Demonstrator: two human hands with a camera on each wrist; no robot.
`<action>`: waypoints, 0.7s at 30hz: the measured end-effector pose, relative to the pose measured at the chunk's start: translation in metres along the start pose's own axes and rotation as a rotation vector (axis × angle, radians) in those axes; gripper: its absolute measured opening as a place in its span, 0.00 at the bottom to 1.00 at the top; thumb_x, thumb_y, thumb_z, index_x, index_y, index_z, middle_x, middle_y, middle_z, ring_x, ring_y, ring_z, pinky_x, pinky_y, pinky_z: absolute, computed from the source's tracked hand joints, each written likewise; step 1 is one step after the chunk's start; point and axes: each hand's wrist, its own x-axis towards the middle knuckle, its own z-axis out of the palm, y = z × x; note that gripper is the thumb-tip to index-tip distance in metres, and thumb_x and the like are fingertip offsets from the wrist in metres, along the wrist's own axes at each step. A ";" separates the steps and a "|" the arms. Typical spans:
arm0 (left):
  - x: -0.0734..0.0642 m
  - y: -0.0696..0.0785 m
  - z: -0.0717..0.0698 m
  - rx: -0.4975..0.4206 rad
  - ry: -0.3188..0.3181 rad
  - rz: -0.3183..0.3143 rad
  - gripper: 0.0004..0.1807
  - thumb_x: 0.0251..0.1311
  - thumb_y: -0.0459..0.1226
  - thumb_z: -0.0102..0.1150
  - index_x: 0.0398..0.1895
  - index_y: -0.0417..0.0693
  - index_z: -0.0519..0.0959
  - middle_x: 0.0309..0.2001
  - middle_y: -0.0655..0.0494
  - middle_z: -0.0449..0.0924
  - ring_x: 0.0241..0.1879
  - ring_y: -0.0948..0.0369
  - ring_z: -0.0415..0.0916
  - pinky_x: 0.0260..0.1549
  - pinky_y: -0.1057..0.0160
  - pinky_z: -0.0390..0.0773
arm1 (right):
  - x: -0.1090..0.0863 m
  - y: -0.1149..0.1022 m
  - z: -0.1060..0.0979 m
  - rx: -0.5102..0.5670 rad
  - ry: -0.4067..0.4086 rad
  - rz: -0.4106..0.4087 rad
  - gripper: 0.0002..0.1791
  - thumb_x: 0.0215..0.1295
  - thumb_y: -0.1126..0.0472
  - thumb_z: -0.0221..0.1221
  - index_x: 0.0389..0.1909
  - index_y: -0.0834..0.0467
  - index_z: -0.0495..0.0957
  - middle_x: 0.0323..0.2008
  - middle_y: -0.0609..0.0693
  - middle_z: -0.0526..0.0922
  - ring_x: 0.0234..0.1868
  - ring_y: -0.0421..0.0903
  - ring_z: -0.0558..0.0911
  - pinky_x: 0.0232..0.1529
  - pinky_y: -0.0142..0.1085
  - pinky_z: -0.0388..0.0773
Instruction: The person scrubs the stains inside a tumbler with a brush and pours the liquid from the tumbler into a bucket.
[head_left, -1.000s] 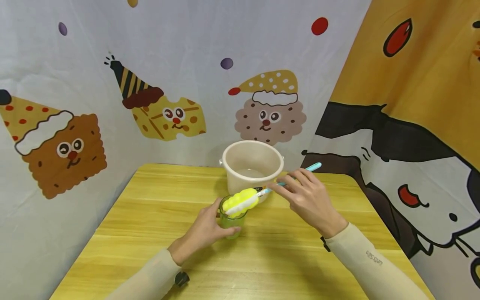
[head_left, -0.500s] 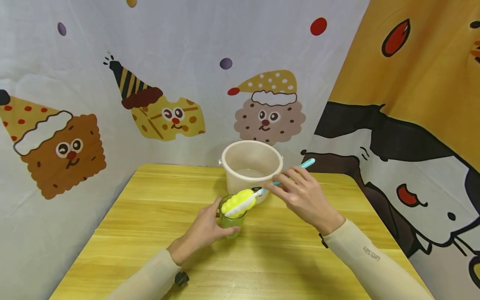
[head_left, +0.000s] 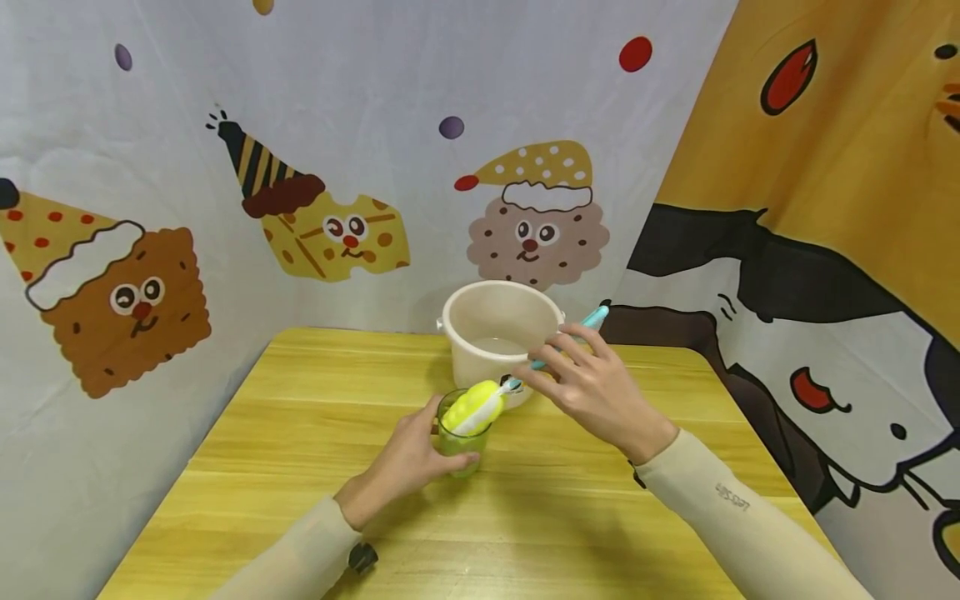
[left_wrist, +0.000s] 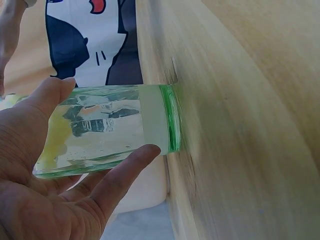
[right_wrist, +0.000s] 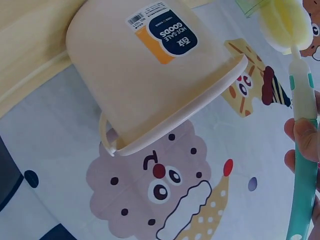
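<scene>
My left hand (head_left: 401,462) grips a clear green-tinted drinking glass (left_wrist: 110,120) around its side, thumb on one side and fingers on the other. The glass's base is right by the tabletop; whether it touches is hard to tell. In my right hand (head_left: 600,396) is a cup brush, its teal handle (right_wrist: 304,187) pinched between thumb and fingers. The brush's yellow-and-white sponge head (head_left: 476,407) sits in the mouth of the glass, tilted, its lower end inside. Through the glass wall, the left wrist view shows yellow sponge near the rim.
Just behind the glass stands a cream bucket (head_left: 474,365) with a label on its front and a handle at its rim. The wooden table (head_left: 322,433) has its far edge against a cartoon-printed cloth (head_left: 360,100). More printed cloth hangs at the right.
My right hand has moved left and a little upward, making the brush handle steeper. The sponge head has shifted slightly left and further into the glass. My left hand has stayed still.
</scene>
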 end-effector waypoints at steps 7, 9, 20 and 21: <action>0.000 0.001 0.000 0.007 -0.001 0.010 0.47 0.60 0.45 0.93 0.80 0.53 0.75 0.67 0.51 0.91 0.67 0.51 0.90 0.66 0.44 0.93 | 0.010 -0.002 0.000 -0.012 0.005 -0.044 0.18 0.74 0.67 0.76 0.58 0.45 0.95 0.51 0.47 0.96 0.56 0.53 0.91 0.78 0.52 0.85; 0.000 0.001 0.000 0.011 0.001 0.019 0.47 0.60 0.45 0.93 0.79 0.53 0.75 0.67 0.51 0.92 0.66 0.50 0.91 0.66 0.44 0.93 | 0.013 -0.002 0.000 -0.022 0.006 -0.064 0.18 0.73 0.67 0.76 0.58 0.46 0.95 0.51 0.47 0.96 0.57 0.53 0.91 0.78 0.51 0.84; 0.001 0.001 0.000 0.018 0.012 0.046 0.45 0.59 0.48 0.93 0.76 0.51 0.77 0.63 0.51 0.92 0.64 0.50 0.92 0.63 0.44 0.95 | 0.031 -0.005 -0.002 -0.068 -0.020 -0.153 0.22 0.63 0.62 0.86 0.56 0.42 0.94 0.53 0.45 0.96 0.60 0.48 0.91 0.81 0.49 0.81; 0.000 0.001 0.000 0.019 0.011 0.046 0.45 0.59 0.48 0.93 0.76 0.51 0.77 0.63 0.51 0.92 0.64 0.50 0.92 0.63 0.45 0.95 | 0.032 -0.006 -0.002 -0.066 -0.025 -0.159 0.22 0.63 0.62 0.86 0.55 0.42 0.94 0.53 0.44 0.96 0.61 0.48 0.91 0.81 0.49 0.81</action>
